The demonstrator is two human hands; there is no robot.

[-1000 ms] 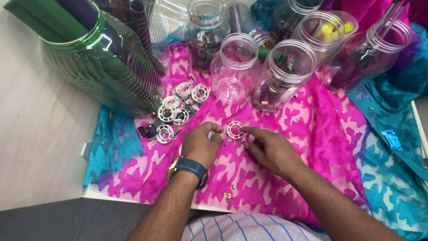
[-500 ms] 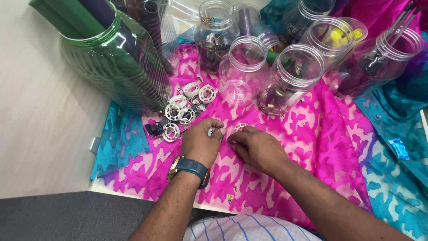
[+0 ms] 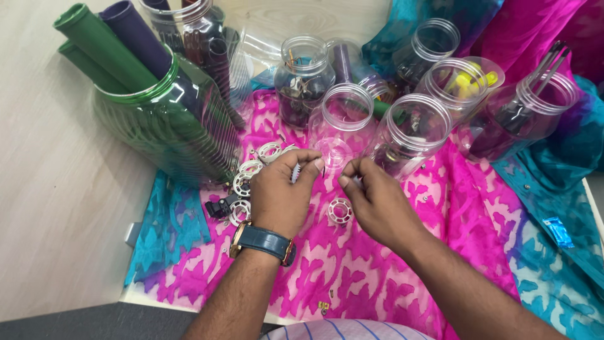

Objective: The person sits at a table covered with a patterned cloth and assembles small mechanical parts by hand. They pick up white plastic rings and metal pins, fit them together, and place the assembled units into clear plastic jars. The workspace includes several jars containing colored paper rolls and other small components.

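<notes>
Both hands pinched, fingertips facing.

Desk: pale wood-grain surface, bare along its left side. A pink-patterned cloth with turquoise edges covers the centre and right. Standing on the cloth: 1 large green-tinted jar at left, and a cluster of clear plastic jars toward the back. White ring-shaped parts lie piled beside the green jar; 1 single white ring lies apart, nearer the desk's front edge.

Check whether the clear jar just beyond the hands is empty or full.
Empty, as far as the view shows: the clear jar has no lid and the pink cloth shows through its walls.
</notes>
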